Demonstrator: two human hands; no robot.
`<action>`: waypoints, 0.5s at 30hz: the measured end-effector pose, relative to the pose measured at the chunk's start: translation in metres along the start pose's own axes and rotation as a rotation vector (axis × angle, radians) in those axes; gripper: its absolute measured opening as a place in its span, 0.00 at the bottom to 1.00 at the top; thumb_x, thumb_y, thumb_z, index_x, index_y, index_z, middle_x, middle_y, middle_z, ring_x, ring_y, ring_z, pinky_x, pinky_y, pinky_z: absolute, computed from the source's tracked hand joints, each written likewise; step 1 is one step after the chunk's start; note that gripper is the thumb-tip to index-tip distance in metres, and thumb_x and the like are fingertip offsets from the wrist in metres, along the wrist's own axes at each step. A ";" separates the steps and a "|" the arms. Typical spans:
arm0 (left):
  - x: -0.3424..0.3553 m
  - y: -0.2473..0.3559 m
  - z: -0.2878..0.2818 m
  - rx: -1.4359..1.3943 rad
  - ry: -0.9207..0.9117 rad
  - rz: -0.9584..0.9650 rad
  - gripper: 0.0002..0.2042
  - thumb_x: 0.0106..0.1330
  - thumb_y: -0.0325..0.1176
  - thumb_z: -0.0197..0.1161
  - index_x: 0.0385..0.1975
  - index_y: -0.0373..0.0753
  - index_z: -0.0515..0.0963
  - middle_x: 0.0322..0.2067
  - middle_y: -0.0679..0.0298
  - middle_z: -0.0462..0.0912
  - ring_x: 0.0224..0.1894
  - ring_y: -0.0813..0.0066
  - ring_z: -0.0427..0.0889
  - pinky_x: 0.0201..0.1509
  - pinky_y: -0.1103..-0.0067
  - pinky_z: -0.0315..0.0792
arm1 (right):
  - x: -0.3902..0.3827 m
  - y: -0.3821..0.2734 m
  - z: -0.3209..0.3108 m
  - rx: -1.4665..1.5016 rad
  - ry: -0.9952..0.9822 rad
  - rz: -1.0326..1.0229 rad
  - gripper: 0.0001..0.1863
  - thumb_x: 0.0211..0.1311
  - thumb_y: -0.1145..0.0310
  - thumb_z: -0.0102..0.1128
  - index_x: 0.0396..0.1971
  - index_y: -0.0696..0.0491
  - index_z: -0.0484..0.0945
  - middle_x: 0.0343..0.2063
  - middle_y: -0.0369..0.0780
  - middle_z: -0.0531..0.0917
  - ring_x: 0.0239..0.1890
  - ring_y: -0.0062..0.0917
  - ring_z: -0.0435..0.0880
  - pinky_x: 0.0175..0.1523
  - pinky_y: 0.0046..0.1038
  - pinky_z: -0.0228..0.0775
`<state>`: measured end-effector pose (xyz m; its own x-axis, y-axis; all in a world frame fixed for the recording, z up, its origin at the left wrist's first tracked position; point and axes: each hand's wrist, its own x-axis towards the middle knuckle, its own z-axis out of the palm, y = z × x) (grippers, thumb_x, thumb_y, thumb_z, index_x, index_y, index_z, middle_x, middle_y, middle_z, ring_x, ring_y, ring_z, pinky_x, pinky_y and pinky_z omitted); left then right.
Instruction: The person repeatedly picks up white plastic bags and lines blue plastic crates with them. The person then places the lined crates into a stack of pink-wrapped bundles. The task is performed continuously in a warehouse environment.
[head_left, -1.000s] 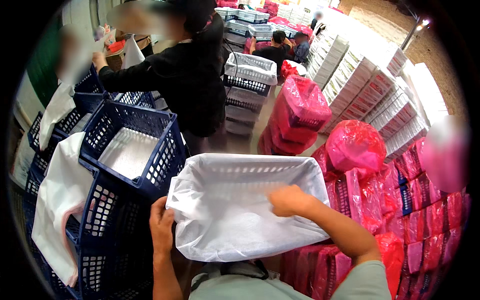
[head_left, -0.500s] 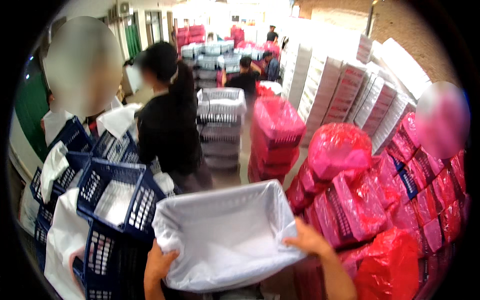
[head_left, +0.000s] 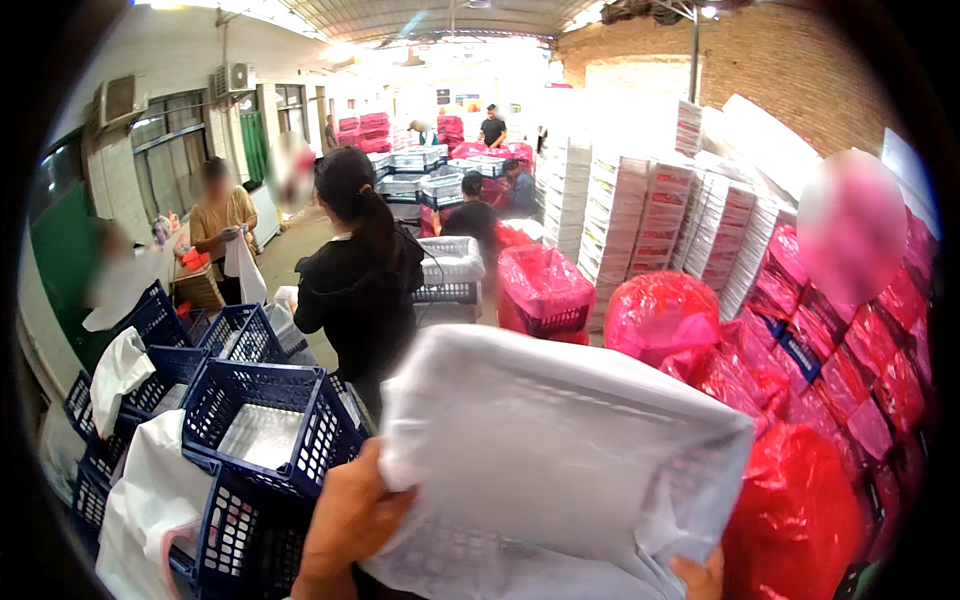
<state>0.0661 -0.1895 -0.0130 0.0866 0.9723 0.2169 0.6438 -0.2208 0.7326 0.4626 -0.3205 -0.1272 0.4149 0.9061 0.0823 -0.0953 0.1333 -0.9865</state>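
Between my two hands hangs a crate lined with a translucent white plastic bag (head_left: pixel 560 450), tilted so that its inside faces me. My left hand (head_left: pixel 358 510) grips its left side, the thumb lying over the liner. At its lower right corner only the fingers of my right hand (head_left: pixel 700 578) show, closed on the edge; the rest is hidden. Left of my left hand stands an open navy crate (head_left: pixel 265 430) with slotted walls and something pale on its bottom. A white plastic bag (head_left: pixel 160 490) drapes over the crates beside it.
Red-bagged crates (head_left: pixel 790 510) are piled on my right, with red-lined crates (head_left: pixel 545 290) ahead. Tall stacks of white boxes (head_left: pixel 615 215) line the right. A person in black (head_left: pixel 360 270) stands just ahead; another (head_left: pixel 225 225) at left handles a white bag.
The lined crate has risen, moved right and tipped, its right side lower. Both hands moved with it. The view has lifted, and the person in black has turned away.
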 end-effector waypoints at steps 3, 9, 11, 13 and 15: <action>0.012 0.053 0.035 0.035 -0.232 0.396 0.21 0.54 0.25 0.69 0.49 0.33 0.73 0.32 0.42 0.82 0.39 0.41 0.83 0.39 0.65 0.77 | -0.121 0.032 -0.057 0.056 0.406 0.041 0.40 0.37 0.67 0.66 0.59 0.60 0.72 0.47 0.42 0.81 0.50 0.33 0.80 0.59 0.32 0.69; 0.010 0.067 0.154 -0.112 -0.694 0.570 0.34 0.60 0.34 0.71 0.66 0.36 0.63 0.50 0.40 0.79 0.50 0.46 0.82 0.48 0.66 0.77 | -0.295 0.075 -0.046 -0.063 0.982 0.333 0.21 0.36 0.72 0.62 0.38 0.58 0.81 0.30 0.37 0.82 0.31 0.27 0.79 0.39 0.27 0.71; 0.000 0.058 0.198 -0.225 -0.705 0.499 0.34 0.66 0.36 0.68 0.69 0.36 0.60 0.58 0.42 0.75 0.56 0.55 0.80 0.54 0.69 0.76 | -0.339 0.097 -0.049 0.080 1.075 0.318 0.19 0.35 0.72 0.60 0.34 0.60 0.81 0.27 0.36 0.81 0.25 0.27 0.77 0.35 0.27 0.71; 0.000 0.040 0.231 -0.252 -0.636 0.337 0.33 0.67 0.36 0.66 0.69 0.36 0.61 0.60 0.41 0.74 0.59 0.55 0.78 0.58 0.69 0.74 | -0.373 0.130 -0.063 0.089 1.173 0.397 0.19 0.35 0.75 0.58 0.34 0.61 0.80 0.26 0.36 0.80 0.23 0.28 0.77 0.32 0.28 0.70; 0.003 -0.006 0.253 0.013 -0.597 0.301 0.35 0.65 0.38 0.68 0.68 0.33 0.61 0.61 0.40 0.72 0.61 0.48 0.75 0.62 0.66 0.70 | -0.384 0.163 -0.055 0.061 1.320 0.482 0.18 0.36 0.77 0.57 0.33 0.63 0.79 0.25 0.36 0.79 0.22 0.29 0.76 0.30 0.30 0.69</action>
<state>0.2550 -0.1662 -0.1798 0.6671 0.7449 0.0136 0.5350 -0.4917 0.6870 0.3374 -0.6691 -0.3277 0.8594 -0.1680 -0.4829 -0.4942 -0.0305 -0.8688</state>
